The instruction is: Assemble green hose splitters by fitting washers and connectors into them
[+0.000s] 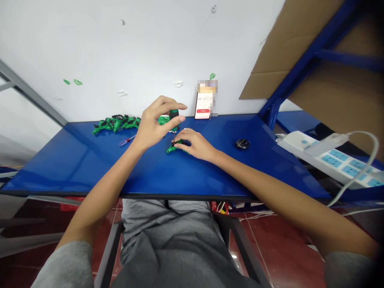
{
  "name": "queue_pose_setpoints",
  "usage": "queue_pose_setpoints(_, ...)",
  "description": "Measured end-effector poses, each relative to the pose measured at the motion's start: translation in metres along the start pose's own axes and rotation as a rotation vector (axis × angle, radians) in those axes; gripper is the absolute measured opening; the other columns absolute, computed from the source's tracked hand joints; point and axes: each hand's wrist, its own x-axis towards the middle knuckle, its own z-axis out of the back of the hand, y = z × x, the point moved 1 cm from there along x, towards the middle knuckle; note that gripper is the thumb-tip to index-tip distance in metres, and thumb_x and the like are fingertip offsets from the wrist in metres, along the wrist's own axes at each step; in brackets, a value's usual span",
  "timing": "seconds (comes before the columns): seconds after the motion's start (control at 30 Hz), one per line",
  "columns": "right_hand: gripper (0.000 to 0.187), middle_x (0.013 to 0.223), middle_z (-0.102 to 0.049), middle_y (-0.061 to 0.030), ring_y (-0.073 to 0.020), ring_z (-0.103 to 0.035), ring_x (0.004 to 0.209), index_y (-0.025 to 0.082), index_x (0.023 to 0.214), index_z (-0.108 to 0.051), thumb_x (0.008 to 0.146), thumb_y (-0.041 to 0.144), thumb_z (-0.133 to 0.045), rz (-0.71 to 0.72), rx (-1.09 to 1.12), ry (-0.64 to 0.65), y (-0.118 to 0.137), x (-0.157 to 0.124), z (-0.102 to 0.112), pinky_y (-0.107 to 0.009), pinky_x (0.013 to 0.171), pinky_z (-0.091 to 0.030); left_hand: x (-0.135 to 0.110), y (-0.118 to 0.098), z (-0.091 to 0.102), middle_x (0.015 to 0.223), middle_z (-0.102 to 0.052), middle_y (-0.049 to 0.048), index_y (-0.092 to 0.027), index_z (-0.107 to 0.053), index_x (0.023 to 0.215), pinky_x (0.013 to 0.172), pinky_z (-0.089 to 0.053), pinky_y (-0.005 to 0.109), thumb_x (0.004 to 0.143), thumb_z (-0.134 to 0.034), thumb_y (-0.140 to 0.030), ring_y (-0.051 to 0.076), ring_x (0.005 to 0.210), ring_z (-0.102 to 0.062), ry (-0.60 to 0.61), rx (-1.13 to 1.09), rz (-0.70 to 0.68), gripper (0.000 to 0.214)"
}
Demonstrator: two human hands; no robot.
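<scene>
My left hand point(156, 122) has its thumb and fingers around the dark handle of a screwdriver point(174, 115), which stands upright. Its thin shaft points down at a small green plastic fitting with black parts point(171, 149) on the table. My right hand point(196, 145) pinches that fitting against the tabletop, and its fingers cover much of it. Behind the left hand lies another green piece point(163, 120), partly hidden. A second screwdriver with a clear purplish handle point(123, 142) lies left of my left wrist.
Several green and black fittings point(117, 124) are heaped at the back left of the blue table point(156, 176). A lit phone point(203, 106) leans on the white wall. To the right are a round black object point(243, 143) and a white power strip point(318, 154) with a cable.
</scene>
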Motion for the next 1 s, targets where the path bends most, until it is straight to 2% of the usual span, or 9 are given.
queue_pose_setpoints(0.1,0.014,0.112,-0.08,-0.0075,-0.0299,-0.068,0.113,0.026,0.111,-0.08,0.106,0.034,-0.069,0.002,0.004,0.0,-0.0002,-0.0001,-0.0002,-0.048,0.105,-0.052,0.0001,-0.0001,0.0021,0.111,-0.078,0.0075,-0.027,-0.082,0.118,0.089,-0.065,0.035,0.102,-0.071,-0.058,0.02,0.102,-0.075,-0.02,-0.007,0.011,0.036)
queue_pose_setpoints(0.27,0.014,0.115,-0.08,-0.0075,-0.0297,-0.068,0.113,0.027,0.112,-0.08,0.106,0.034,-0.069,0.001,0.012,0.006,-0.0016,-0.0005,-0.0006,-0.049,0.106,-0.052,-0.0005,-0.0032,0.0042,0.117,-0.079,0.0096,-0.025,-0.079,0.126,0.093,-0.065,0.038,0.111,-0.057,-0.056,0.022,0.107,-0.076,0.111,-0.092,0.023,0.041)
queue_pose_setpoints(0.43,0.015,0.112,-0.08,-0.0078,-0.0298,-0.068,0.113,0.026,0.11,-0.08,0.106,0.035,-0.069,-0.001,0.009,-0.005,-0.0002,-0.0006,-0.0003,-0.048,0.105,-0.052,-0.0003,-0.0018,0.0029,0.113,-0.078,0.0077,-0.028,-0.082,0.119,0.09,-0.064,0.037,0.104,-0.07,-0.056,0.022,0.104,-0.075,0.006,-0.034,-0.007,0.033)
queue_pose_setpoints(0.57,0.014,0.114,-0.08,-0.0082,-0.0299,-0.068,0.112,0.026,0.111,-0.08,0.106,0.034,-0.07,0.006,0.01,0.002,0.0002,-0.0004,-0.0003,-0.048,0.105,-0.052,-0.0001,-0.0026,0.0013,0.119,-0.078,0.0099,-0.025,-0.078,0.131,0.093,-0.064,0.039,0.111,-0.056,-0.057,0.022,0.108,-0.075,0.106,-0.095,0.032,0.043)
queue_pose_setpoints(0.63,0.014,0.113,-0.08,-0.0084,-0.03,-0.068,0.113,0.026,0.111,-0.08,0.105,0.033,-0.07,0.012,0.006,-0.004,-0.0004,-0.0006,-0.0004,-0.049,0.106,-0.052,0.0002,-0.0031,0.0011,0.122,-0.077,0.0096,-0.027,-0.079,0.128,0.094,-0.063,0.039,0.108,-0.061,-0.059,0.023,0.112,-0.074,0.106,-0.061,0.018,0.042)
queue_pose_setpoints(0.73,0.014,0.112,-0.08,-0.0088,-0.0298,-0.068,0.112,0.025,0.11,-0.08,0.105,0.033,-0.07,0.016,-0.006,-0.014,-0.0009,-0.001,-0.0006,-0.048,0.106,-0.051,0.0001,-0.0033,0.001,0.114,-0.077,0.0074,-0.029,-0.08,0.123,0.093,-0.062,0.038,0.104,-0.069,-0.059,0.022,0.107,-0.073,0.049,-0.022,0.005,0.037)
queue_pose_setpoints(0.8,0.014,0.113,-0.08,-0.0087,-0.0294,-0.068,0.112,0.025,0.111,-0.08,0.106,0.033,-0.07,0.009,-0.011,-0.004,-0.0006,-0.001,-0.0006,-0.047,0.105,-0.052,-0.0001,-0.0037,0.0011,0.111,-0.078,0.0075,-0.027,-0.078,0.128,0.092,-0.062,0.037,0.108,-0.063,-0.056,0.021,0.102,-0.074,0.076,-0.07,0.026,0.038)
queue_pose_setpoints(0.9,0.014,0.114,-0.08,-0.0082,-0.0289,-0.067,0.113,0.026,0.111,-0.079,0.106,0.034,-0.069,-0.002,-0.008,0.013,0.0006,-0.0007,-0.0005,-0.047,0.105,-0.051,0.0,-0.0043,0.0013,0.121,-0.077,0.0098,-0.026,-0.076,0.131,0.092,-0.063,0.037,0.111,-0.056,-0.055,0.021,0.105,-0.074,0.134,-0.096,0.052,0.041)
queue_pose_setpoints(1.0,0.013,0.115,-0.079,-0.0082,-0.0294,-0.067,0.114,0.026,0.111,-0.079,0.106,0.034,-0.069,-0.007,-0.008,0.01,0.0019,-0.0004,-0.0004,-0.048,0.106,-0.051,0.0003,-0.0025,0.0015,0.123,-0.073,0.0095,-0.027,-0.079,0.122,0.089,-0.063,0.035,0.104,-0.067,-0.058,0.022,0.109,-0.072,0.045,0.033,0.034,0.038)
